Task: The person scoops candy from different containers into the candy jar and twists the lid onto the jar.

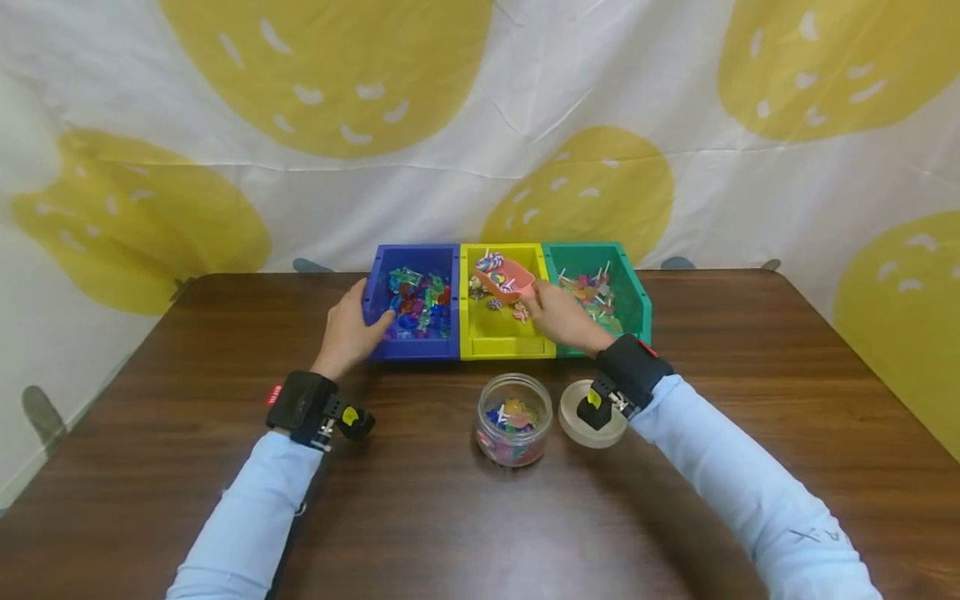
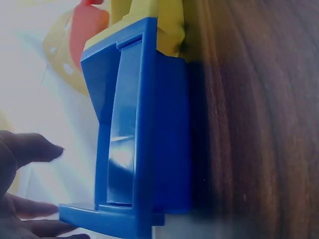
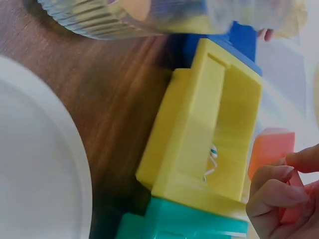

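Observation:
My right hand [image 1: 564,317] grips the handle of a pink scoop [image 1: 517,277] over the yellow bin [image 1: 506,347]. Small swirl lollipops [image 1: 491,262] lie in the scoop, and more are in the bin below. In the right wrist view the thumb and fingers are bent around the scoop handle [image 3: 291,211]. My left hand [image 1: 351,329] is at the outer side of the blue bin [image 1: 412,348], its thumb above the bin and its fingers along the side wall. The left wrist view shows these fingers [image 2: 37,206] fairly straight, with the thumb apart from the wall.
A clear jar [image 1: 513,454] with colourful small pieces stands open in front of the bins. Beside it lies a round white lid [image 1: 573,429]. The green bin [image 1: 637,312] on the right holds small lollipops, and the blue bin holds coloured gems. A patterned cloth [image 1: 420,192] hangs behind the table.

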Demonstrator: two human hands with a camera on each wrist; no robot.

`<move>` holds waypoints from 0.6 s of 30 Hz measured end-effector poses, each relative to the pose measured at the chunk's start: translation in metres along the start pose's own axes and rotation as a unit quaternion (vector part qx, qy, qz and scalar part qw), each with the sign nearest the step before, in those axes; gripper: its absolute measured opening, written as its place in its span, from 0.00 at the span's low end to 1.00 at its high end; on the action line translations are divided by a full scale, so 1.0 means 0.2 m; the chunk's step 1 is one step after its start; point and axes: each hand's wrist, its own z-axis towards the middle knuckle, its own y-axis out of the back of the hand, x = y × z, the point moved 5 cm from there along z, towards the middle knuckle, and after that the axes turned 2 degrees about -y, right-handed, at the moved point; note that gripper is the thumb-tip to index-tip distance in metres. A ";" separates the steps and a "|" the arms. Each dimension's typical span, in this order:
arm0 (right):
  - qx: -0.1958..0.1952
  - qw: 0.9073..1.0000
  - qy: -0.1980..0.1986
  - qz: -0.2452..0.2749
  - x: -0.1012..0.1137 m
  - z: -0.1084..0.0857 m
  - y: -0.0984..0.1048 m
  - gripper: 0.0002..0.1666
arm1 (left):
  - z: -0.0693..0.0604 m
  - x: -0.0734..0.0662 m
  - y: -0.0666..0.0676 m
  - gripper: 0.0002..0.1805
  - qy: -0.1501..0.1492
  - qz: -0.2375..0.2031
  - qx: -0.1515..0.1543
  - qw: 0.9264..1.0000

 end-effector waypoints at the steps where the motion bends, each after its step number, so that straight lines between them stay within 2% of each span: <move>1: 0.010 1.000 -0.014 0.008 0.04 -0.03 0.03 0.18 | 0.00 -0.01 0.00 0.34 -0.010 -0.002 -0.007 1.000; 6: 0.000 1.000 0.001 0.011 0.02 -0.07 0.11 0.17 | -0.02 -0.08 0.01 0.31 -0.073 -0.014 -0.040 0.996; 10: 0.004 1.000 0.005 0.022 -0.01 -0.11 0.16 0.17 | -0.04 -0.15 0.00 0.29 -0.121 -0.029 -0.043 0.991; 13: 0.006 0.999 0.012 0.029 -0.04 -0.14 0.19 0.17 | -0.06 -0.19 -0.01 0.30 -0.144 -0.043 -0.020 0.988; 18: 0.003 0.999 0.027 0.025 -0.07 -0.19 0.21 0.17 | -0.09 -0.25 -0.06 0.31 -0.156 -0.073 0.057 0.983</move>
